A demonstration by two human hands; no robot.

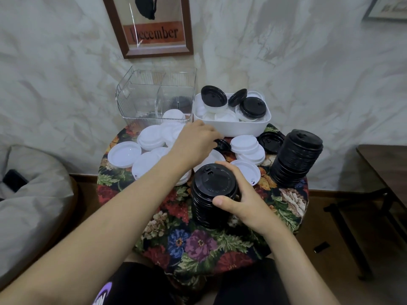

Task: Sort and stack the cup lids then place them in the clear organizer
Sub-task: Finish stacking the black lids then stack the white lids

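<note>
Loose black lid (222, 145) lies flat on table (198, 245), at L hand (196, 144) fingertips, just to their right. L grip is narrow, fingers curled; can't tell if it's pinching yet. R hand (244, 200) sits nearer the body, grip wrapped round the upright black stack (213, 194).

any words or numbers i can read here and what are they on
"December": on the orange band of the framed cat print on the wall.
Raised marks on the top of the black lid stack that the right hand grips: too small to read.
Purple print on the black garment at the bottom edge: cut off, unreadable.
Second frame, top right: too blurred to read.
</note>
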